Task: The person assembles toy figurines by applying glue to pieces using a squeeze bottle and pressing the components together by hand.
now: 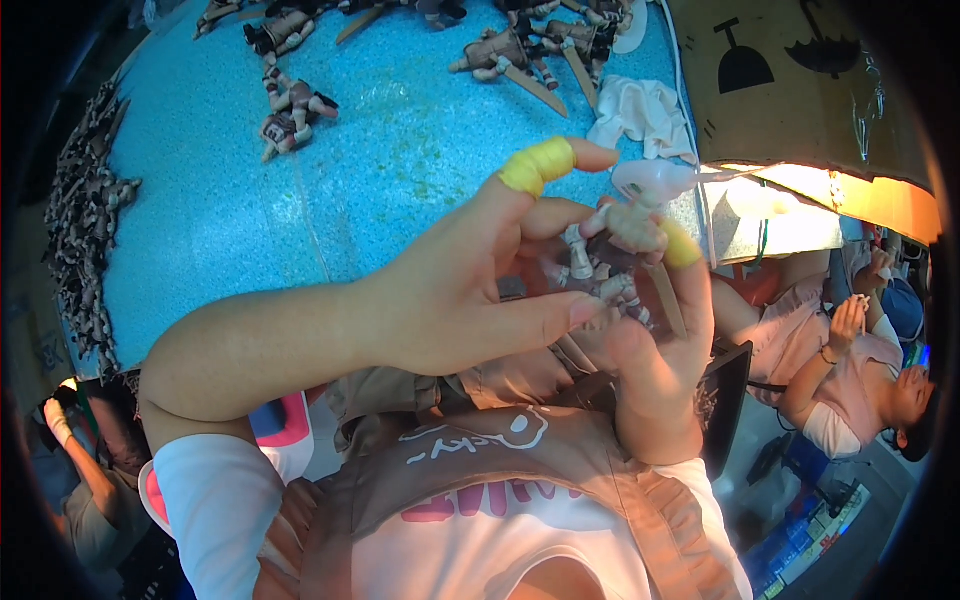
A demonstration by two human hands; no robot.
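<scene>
Both my hands meet over the table's near edge around a small figurine (630,228) with pale limbs and a flat brown sword-like piece (665,300). My right hand (660,375) holds it between thumb and fingers. My left hand (450,270) has its thumb and middle finger closed at the figurine's limbs, while its index finger stretches outward. Yellow tape wraps an index finger on each hand. Beyond the right fingertips is a whitish squeeze bottle (648,182) with a long thin nozzle; whether a finger touches it is unclear. The hands partly hide the figurine.
Several similar figurines (495,50) lie along the far side of the blue table (220,200); one (292,115) lies nearer. Many are heaped at the left edge (85,220). A white cloth (645,115) and a cardboard box (790,90) are at the right. Co-workers sit right (850,390) and left (95,490).
</scene>
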